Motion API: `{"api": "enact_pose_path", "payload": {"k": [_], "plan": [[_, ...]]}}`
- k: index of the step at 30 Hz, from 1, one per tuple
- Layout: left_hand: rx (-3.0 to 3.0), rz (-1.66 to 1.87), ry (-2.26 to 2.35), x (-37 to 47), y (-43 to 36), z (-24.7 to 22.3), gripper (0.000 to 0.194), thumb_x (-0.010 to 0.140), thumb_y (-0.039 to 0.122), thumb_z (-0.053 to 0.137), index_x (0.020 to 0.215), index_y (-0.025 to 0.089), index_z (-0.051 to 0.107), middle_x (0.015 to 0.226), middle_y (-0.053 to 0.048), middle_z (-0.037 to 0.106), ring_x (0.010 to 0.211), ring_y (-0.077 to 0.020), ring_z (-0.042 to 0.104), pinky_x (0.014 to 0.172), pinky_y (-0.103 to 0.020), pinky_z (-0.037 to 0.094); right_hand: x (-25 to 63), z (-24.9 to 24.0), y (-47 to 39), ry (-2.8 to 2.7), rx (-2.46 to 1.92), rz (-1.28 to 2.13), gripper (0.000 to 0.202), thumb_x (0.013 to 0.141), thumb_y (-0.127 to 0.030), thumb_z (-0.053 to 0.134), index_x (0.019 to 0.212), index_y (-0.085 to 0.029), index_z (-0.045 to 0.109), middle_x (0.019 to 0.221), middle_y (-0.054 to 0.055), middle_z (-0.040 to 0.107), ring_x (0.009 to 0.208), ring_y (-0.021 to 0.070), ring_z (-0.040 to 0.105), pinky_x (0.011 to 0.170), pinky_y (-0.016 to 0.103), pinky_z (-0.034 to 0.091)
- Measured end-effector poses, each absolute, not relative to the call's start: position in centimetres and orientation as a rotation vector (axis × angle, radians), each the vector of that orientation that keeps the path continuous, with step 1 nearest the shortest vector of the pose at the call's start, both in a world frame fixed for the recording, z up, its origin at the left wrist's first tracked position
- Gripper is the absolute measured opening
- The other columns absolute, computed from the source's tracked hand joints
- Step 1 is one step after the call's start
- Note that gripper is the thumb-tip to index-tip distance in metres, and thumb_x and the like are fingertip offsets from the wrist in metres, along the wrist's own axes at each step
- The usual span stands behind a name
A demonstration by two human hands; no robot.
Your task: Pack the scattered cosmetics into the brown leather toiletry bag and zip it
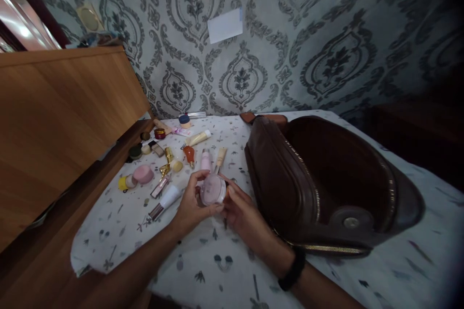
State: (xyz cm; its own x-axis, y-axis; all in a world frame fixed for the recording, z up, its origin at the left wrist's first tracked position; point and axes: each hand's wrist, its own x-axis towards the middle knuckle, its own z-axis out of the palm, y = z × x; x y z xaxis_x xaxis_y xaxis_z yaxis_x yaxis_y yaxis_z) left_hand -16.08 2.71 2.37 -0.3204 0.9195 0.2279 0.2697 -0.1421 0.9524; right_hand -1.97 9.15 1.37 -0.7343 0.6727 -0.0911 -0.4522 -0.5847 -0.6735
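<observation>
Pink shows in the round jar [213, 190], just left of the bag [271, 178], its flat face tilted up, perhaps for easy viewing. The left hand [189, 205] grips it between thumb and curved fingers, while the right hand [247, 219], fingers half-curled, clasps the side nearest the bag, probably to steady it

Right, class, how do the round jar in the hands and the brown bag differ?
The round jar is small and pale; the brown bag is far larger and dark. The round jar is held between the left hand and right hand, while the brown bag rests on the patterned cloth, its mouth gaping open.
</observation>
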Motion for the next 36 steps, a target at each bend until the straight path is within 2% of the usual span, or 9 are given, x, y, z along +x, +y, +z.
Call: {"api": "enact_pose_path", "payload": {"k": [6, 10, 16, 20, 23, 28, 31, 33, 36], "plan": [[1.488, 1.487, 1.573, -16.1, 2.5, 2.8, 0.081, 0.062, 0.054, 0.085, 0.125, 0.021, 0.047, 0.123, -0.009, 0.053, 0.117, -0.0308, 0.051, 0.100, -0.041, 0.041, -2.0, 1.4, 9.1, -0.783, -0.482, 2.312, 0.046, 0.071, -0.047, 0.083, 0.112, -0.028, 0.072, 0.109, 0.004, 0.075, 0.093, 0.0213, 0.068, 0.067, 0.027, 0.051], [1.568, 1.484, 1.619, -16.0, 2.3, 2.8, 0.077, 0.066, 0.048, 0.084, 0.127, 0.021, 0.046, 0.125, -0.011, 0.053, 0.119, -0.0313, 0.051, 0.102, -0.042, 0.039, -2.0, 1.6, 9.1, -0.813, -0.459, 2.314, 0.043, 0.077, -0.051, 0.078, 0.112, -0.027, 0.071, 0.115, 0.004, 0.074, 0.099, 0.0219, 0.067, 0.063, 0.025, 0.050], [1.730, 1.490, 1.661, -16.1, 2.1, 2.2, 0.078, 0.065, 0.043, 0.087, 0.130, 0.023, 0.047, 0.127, -0.011, 0.053, 0.120, -0.0318, 0.051, 0.103, -0.044, 0.040, -1.9, 1.8, 9.0, -0.891, -0.460, 2.282, 0.042, 0.079, -0.052, 0.075, 0.113, -0.028, 0.070, 0.120, 0.003, 0.072, 0.105, 0.0231, 0.065, 0.075, 0.030, 0.053], [1.867, 1.557, 1.677, -16.1, 1.9, 1.8, 0.077, 0.068, 0.039, 0.087, 0.132, 0.025, 0.047, 0.128, -0.011, 0.054, 0.123, -0.0323, 0.051, 0.107, -0.045, 0.037, -2.3, 1.9, 8.9, -0.849, -0.446, 2.348, 0.046, 0.072, -0.062, 0.076, 0.101, -0.026, 0.073, 0.111, 0.004, 0.075, 0.109, 0.0267, 0.065, 0.082, 0.036, 0.055], [1.997, 1.608, 1.658, -16.1, 1.9, 1.8, 0.076, 0.070, 0.036, 0.086, 0.134, 0.027, 0.045, 0.130, -0.011, 0.055, 0.123, -0.0317, 0.051, 0.107, -0.046, 0.037, -2.4, 2.3, 8.7, -0.876, -0.417, 2.419, 0.052, 0.072, -0.066, 0.073, 0.103, -0.025, 0.072, 0.106, 0.005, 0.076, 0.109, 0.0278, 0.065, 0.083, 0.038, 0.056], [2.150, 1.604, 1.622, -16.1, 1.9, 1.7, 0.079, 0.074, 0.035, 0.084, 0.138, 0.029, 0.039, 0.130, -0.011, 0.053, 0.124, -0.0303, 0.050, 0.108, -0.047, 0.036, -2.0, 2.6, 8.5, -0.931, -0.372, 2.364, 0.047, 0.075, -0.061, 0.074, 0.105, -0.024, 0.071, 0.108, 0.005, 0.075, 0.106, 0.0257, 0.066, 0.081, 0.035, 0.055], [2.001, 1.623, 1.597, -16.3, 1.9, 1.8, 0.077, 0.072, 0.040, 0.084, 0.136, 0.026, 0.043, 0.130, -0.011, 0.052, 0.125, -0.0319, 0.049, 0.108, -0.047, 0.036, -1.8, 2.6, 8.5, -0.955, -0.353, 2.335, 0.043, 0.076, -0.056, 0.076, 0.104, -0.023, 0.071, 0.111, 0.006, 0.074, 0.102, 0.0236, 0.066, 0.079, 0.031, 0.054], [1.811, 1.629, 1.606, -16.4, 1.8, 2.0, 0.070, 0.073, 0.042, 0.083, 0.131, 0.024, 0.049, 0.127, -0.010, 0.054, 0.122, -0.0307, 0.051, 0.106, -0.044, 0.039, -1.7, 2.6, 8.5, -0.962, -0.316, 2.344, 0.040, 0.077, -0.051, 0.077, 0.105, -0.023, 0.071, 0.110, 0.005, 0.073, 0.097, 0.0213, 0.066, 0.078, 0.029, 0.053], [1.576, 1.617, 1.592, -16.7, 1.9, 2.5, 0.046, 0.080, 0.043, 0.075, 0.120, 0.022, 0.062, 0.114, -0.007, 0.063, 0.108, -0.0264, 0.057, 0.098, -0.038, 0.043, -1.7, 2.5, 8.4, -0.970, -0.269, 2.343, 0.036, 0.075, -0.043, 0.080, 0.105, -0.024, 0.070, 0.110, 0.004, 0.070, 0.094, 0.0189, 0.065, 0.078, 0.029, 0.052]]}}
